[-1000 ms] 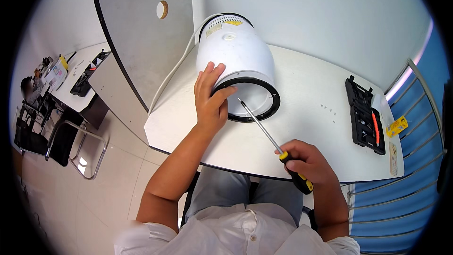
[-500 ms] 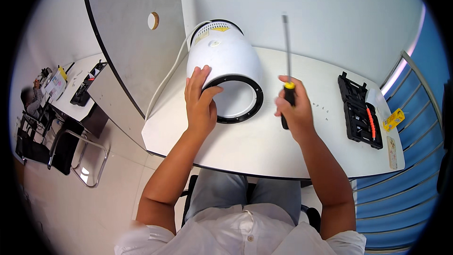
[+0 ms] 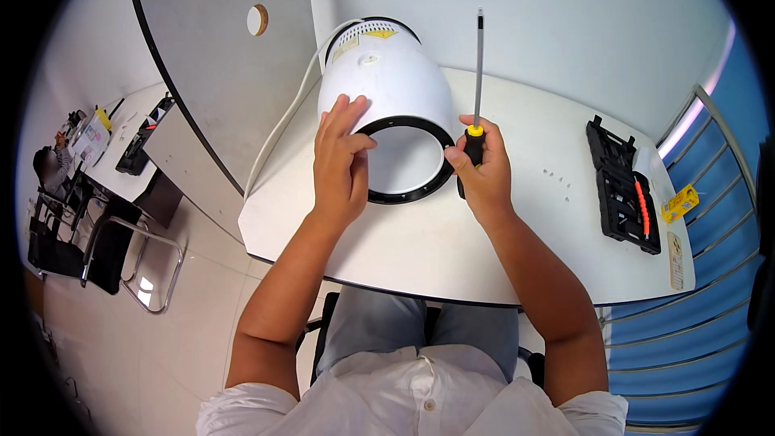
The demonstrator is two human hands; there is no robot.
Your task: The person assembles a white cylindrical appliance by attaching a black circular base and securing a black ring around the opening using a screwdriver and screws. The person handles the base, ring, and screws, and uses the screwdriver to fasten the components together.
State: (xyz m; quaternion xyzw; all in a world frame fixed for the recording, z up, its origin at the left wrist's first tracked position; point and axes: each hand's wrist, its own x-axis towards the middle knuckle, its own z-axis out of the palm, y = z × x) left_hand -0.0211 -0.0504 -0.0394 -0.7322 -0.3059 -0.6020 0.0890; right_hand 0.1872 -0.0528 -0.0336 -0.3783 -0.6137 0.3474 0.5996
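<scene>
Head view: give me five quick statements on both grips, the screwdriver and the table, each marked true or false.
1. The right grip holds a screwdriver. True.
2. The left grip touches the white housing. True.
3. The screwdriver's shaft is inside the housing. False: it points up in the picture, outside the housing.
4. Small pieces lie on the table between the housing and the black tool case. True.
5. The tool case is shut. False: it lies open.

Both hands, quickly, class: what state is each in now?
Left hand: open, resting against the white drum.
Right hand: closed, holding a screwdriver.
</scene>
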